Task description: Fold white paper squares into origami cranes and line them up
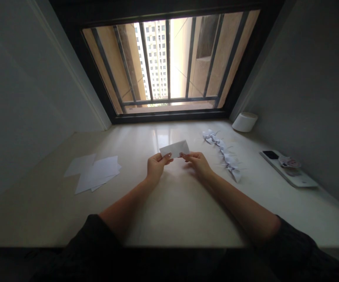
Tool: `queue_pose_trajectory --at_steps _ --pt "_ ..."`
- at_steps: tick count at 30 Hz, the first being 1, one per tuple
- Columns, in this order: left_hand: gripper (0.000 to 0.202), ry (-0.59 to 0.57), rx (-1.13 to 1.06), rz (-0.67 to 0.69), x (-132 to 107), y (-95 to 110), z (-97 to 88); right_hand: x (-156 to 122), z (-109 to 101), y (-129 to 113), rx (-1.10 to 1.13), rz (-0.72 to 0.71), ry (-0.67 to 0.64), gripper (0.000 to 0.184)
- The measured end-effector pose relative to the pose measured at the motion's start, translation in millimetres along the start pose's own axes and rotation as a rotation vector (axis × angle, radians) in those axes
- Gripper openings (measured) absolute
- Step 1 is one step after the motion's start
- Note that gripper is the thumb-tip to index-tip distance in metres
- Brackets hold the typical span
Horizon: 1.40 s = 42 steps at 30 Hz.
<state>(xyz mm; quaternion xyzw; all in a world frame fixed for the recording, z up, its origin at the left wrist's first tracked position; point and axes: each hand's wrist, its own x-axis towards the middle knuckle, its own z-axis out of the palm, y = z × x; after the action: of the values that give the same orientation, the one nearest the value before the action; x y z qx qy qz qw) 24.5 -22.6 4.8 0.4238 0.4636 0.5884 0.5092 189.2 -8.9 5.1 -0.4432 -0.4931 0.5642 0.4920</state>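
Observation:
A folded piece of white paper (174,148) is held up just above the pale stone sill (169,203), between both hands. My left hand (156,166) pinches its lower left corner with thumb and fingers closed. At the paper's lower right edge, my right hand (197,162) grips it with fingers closed. A loose pile of flat white paper sheets (94,171) lies to the left of my left hand. A row of several small folded white paper figures (223,153) runs along the sill to the right of my right hand.
A white phone (288,169) with a small round thing on it lies at the far right. A white roll (245,121) sits in the back right corner. A barred window (169,66) rises behind the sill, with walls on both sides.

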Motion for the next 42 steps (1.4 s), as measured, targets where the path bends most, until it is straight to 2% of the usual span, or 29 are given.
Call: queue_pose_trajectory --at_steps 9,17,24,27,33,38,42 --pt "0.041 0.034 -0.008 -0.025 -1.7 2.2 0.2 1.8 -0.3 -0.1 0.07 0.06 0.003 0.039" --pt "0.043 0.023 -0.013 -0.009 -3.2 1.5 -0.3 1.5 0.1 1.9 0.09 0.001 -0.018 0.046" --pt "0.04 0.027 0.026 0.069 -1.4 0.9 0.2 0.0 -3.0 -4.2 -0.211 -0.219 -0.009 0.04" --pt "0.037 0.009 0.061 0.109 -2.9 3.4 1.0 -0.3 -3.1 -4.6 -0.194 -0.23 0.034 0.048" --pt "0.033 -0.02 0.121 0.144 -6.0 8.6 1.3 -0.8 1.4 1.2 -0.298 -0.149 0.02 0.042" --pt "0.039 -0.055 0.137 0.067 -6.4 5.1 0.9 -2.9 4.1 2.5 -0.229 -0.174 0.037 0.041" --pt "0.033 -0.108 0.216 0.009 -6.2 1.7 2.0 -4.4 4.2 1.6 -0.215 -0.193 0.042 0.04"
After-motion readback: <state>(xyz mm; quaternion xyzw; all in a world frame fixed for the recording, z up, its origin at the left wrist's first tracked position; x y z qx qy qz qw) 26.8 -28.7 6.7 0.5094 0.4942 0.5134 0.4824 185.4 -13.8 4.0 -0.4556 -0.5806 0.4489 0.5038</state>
